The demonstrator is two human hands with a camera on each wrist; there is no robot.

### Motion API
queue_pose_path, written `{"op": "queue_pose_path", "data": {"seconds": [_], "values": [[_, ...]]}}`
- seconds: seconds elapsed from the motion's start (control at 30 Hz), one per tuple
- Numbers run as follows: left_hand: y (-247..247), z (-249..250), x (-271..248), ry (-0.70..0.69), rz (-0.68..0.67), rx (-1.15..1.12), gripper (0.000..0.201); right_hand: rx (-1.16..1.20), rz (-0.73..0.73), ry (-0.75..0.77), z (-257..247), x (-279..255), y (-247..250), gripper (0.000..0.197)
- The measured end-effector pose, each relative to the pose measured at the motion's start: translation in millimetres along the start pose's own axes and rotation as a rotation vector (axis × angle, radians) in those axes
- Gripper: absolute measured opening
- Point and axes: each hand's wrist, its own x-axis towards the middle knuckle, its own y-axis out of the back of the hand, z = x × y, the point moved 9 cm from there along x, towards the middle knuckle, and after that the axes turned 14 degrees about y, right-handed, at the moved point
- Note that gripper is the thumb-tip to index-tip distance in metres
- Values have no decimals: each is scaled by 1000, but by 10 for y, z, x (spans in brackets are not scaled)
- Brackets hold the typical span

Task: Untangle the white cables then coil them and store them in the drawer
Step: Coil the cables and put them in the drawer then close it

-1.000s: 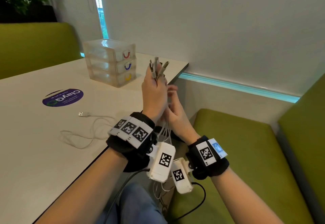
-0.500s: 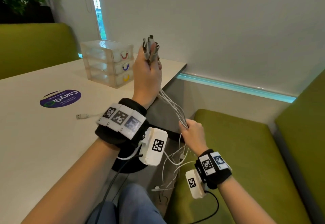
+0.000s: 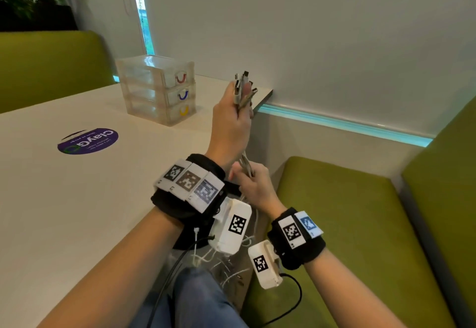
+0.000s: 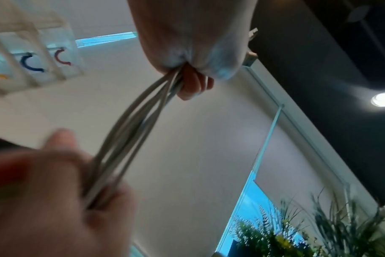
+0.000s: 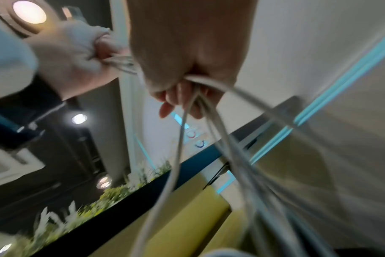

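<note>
Loose ends of the white cables dangle above a person's lap at 6 o'clock. Just above, the right hand closes its fingers round the bunched strands. The bundle runs up toward 12 o'clock into the raised left hand, fingers clamped on it, plugs fanning out above the fist. Beyond, at 11 o'clock, a clear three-drawer unit stands shut on the counter.

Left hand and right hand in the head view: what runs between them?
Only the white cables, a short bunch running from the left hand down into the right hand. The left wrist view shows the same strands.
</note>
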Motion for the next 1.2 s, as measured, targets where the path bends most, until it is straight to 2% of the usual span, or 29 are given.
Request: {"op": "queue_pose_path", "data": {"seconds": [0.1,0.17,0.27,0.33,0.43,0.53,0.7,0.8,0.87,0.9,0.93,1.0,1.07,1.13,1.2], "values": [[73,-94,-8,23,39,-16,28,-76,17,-66,130,-63,58,44],[120,-119,-11,30,69,-5,26,-113,31,-39,90,-49,102,47],[137,28,-60,-37,88,71,20,-102,167,1,46,-8,210,48],[125,137,-89,-90,86,88,25,-46,178,-43,139,-32,124,51],[221,246,-39,-130,126,76,26,36,46,-118,342,-193,-215,50],[427,283,91,-117,196,75,39,38,3,-121,554,-410,-314,48],[769,389,208,-172,341,10,42,-205,-192,-138,794,-637,-247,49],[860,461,213,-212,399,13,44,-342,-416,-193,1006,-736,-300,41],[785,425,219,-193,360,36,44,-225,-546,-246,988,-749,-361,12],[704,366,220,-163,317,53,43,-126,-552,-236,853,-686,-383,25],[609,301,202,-139,276,68,41,1,-534,-198,708,-594,-394,42],[416,198,124,-141,211,98,34,176,-420,-89,354,-327,-365,52],[233,131,19,-187,139,161,24,247,-355,-11,47,-127,-326,41],[104,108,-61,-233,79,213,23,256,-277,21,-149,1,-317,7],[100,146,-74,-243,84,226,23,220,-152,2,-74,10,-294,26]]}}
